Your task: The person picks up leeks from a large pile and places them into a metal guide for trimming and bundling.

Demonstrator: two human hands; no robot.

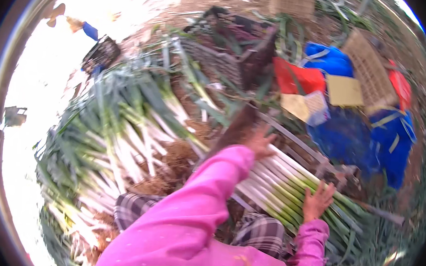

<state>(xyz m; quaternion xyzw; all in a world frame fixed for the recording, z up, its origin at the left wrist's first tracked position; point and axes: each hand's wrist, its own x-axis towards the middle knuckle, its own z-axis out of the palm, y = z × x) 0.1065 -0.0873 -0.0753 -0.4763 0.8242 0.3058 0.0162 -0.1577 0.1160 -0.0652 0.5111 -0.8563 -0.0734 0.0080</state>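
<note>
A row of leeks (279, 188) lies side by side in front of me, their white ends to the left and green leaves to the right. My left hand (259, 141) is at the far white ends of the row, beside an upright board (234, 127); its fingers are apart and slightly blurred. Flat on the green part rests my right hand (317, 203), fingers spread, touching the leeks. Neither hand is closed round a leek. A slatted wooden stand (295, 138) shows along the row's far side.
A big heap of leeks (125, 132) with rooty ends spreads to my left. Farther off stands a dark crate (232, 61) with leafy stuff in it. At right lie a wicker basket (373, 69), blue netting bags (342, 133) and a red bag (301, 77). Cut leaves (396, 242) cover the ground.
</note>
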